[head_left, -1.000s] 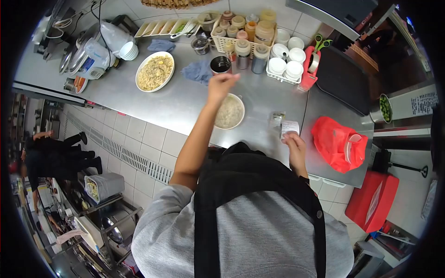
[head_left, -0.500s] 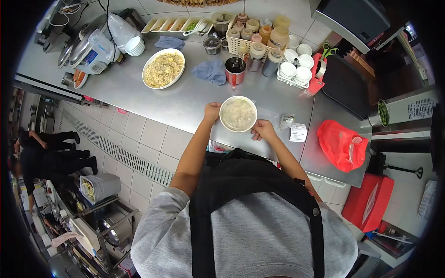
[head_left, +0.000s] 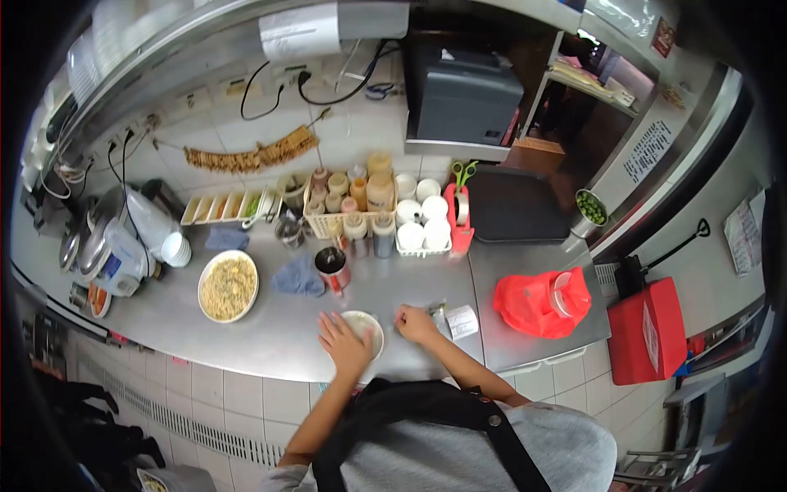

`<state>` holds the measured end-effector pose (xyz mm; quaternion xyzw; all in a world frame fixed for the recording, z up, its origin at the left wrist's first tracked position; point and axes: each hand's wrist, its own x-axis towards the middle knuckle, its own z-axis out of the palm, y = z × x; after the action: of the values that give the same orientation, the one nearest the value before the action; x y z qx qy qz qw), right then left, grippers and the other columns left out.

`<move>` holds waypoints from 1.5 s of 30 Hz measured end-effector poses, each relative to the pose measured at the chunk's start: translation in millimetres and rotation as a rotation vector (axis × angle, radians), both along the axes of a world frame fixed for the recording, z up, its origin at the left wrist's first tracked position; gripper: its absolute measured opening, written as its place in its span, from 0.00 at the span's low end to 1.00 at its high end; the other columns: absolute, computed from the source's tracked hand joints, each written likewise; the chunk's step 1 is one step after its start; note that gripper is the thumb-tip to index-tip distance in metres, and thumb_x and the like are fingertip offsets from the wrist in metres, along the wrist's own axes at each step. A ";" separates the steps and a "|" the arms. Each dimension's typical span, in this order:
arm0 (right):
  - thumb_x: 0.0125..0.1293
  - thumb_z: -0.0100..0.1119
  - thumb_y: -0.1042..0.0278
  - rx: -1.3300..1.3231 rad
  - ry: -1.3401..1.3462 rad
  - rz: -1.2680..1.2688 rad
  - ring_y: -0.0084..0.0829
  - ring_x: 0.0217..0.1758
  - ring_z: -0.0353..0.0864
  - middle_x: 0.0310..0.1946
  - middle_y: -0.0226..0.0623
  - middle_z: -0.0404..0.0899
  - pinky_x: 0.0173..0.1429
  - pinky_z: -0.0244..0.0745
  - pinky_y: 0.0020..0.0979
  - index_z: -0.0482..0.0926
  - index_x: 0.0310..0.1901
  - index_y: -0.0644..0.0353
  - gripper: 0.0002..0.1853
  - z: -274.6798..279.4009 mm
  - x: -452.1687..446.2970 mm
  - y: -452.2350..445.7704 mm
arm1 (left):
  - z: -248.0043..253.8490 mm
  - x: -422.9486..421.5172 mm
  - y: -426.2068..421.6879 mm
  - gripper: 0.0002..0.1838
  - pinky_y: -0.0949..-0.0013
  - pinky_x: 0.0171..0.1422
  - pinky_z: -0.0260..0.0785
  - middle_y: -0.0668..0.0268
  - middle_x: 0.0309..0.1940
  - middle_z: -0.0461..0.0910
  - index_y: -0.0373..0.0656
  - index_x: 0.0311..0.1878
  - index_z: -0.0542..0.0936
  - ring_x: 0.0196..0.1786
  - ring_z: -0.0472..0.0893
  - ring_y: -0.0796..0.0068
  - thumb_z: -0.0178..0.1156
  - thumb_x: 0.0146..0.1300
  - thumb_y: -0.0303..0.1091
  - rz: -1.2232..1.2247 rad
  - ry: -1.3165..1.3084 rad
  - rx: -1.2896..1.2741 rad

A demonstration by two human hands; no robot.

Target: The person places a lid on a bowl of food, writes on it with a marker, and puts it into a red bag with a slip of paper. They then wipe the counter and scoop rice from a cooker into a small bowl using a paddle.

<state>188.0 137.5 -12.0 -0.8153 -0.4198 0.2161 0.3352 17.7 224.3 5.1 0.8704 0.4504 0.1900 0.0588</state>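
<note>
One round bowl [head_left: 370,328], without long axis, stands near the counter [head_left: 426,283]'s front edge, partly beneath the left hand [head_left: 345,344], the nearer one, spread and grasping nothing, while the right hand [head_left: 416,325] lies curled off the bowl's right side, any hold there impossible to tell.

Black tray [head_left: 520,207], green-handled scissors [head_left: 464,172], red box [head_left: 643,340]

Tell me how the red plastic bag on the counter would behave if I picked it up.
The red plastic bag would probably be floppy, given its crumpled, creased sides. It may sag or swing when lifted, since its bulging shape suggests contents inside. Pushed, it would likely slide: the metal counter looks smooth.
</note>
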 end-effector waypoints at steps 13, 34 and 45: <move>0.55 0.61 0.59 0.151 -0.420 -0.381 0.47 0.46 0.75 0.39 0.48 0.75 0.50 0.70 0.43 0.63 0.55 0.60 0.29 44.8 152.8 113.0 | 32.7 37.2 72.4 0.37 0.49 0.70 0.45 0.52 0.67 0.56 0.41 0.65 0.61 0.70 0.55 0.55 0.51 0.59 0.55 -1.094 0.154 0.056; 0.64 0.54 0.69 0.685 0.747 -0.005 0.13 0.18 0.60 0.18 0.24 0.68 0.21 0.55 0.21 0.69 0.31 0.62 0.07 97.9 -50.3 25.0 | 99.7 -2.9 -15.0 0.18 0.62 0.34 0.71 0.53 0.25 0.79 0.35 0.37 0.77 0.28 0.80 0.56 0.66 0.47 0.39 -0.188 -0.287 -0.792; 0.56 0.60 0.74 0.684 0.488 0.482 0.20 0.24 0.74 0.19 0.29 0.73 0.27 0.68 0.22 0.72 0.21 0.61 0.09 128.4 -15.5 50.5 | 51.9 -62.8 19.4 0.25 0.67 0.23 0.58 0.64 0.09 0.65 0.37 0.12 0.67 0.16 0.64 0.74 0.67 0.47 0.45 -0.263 -0.283 -0.785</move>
<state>172.5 187.9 116.4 -0.4637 -0.5528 0.3221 0.6129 -45.1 243.8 57.0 0.7975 0.3612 0.1126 0.4700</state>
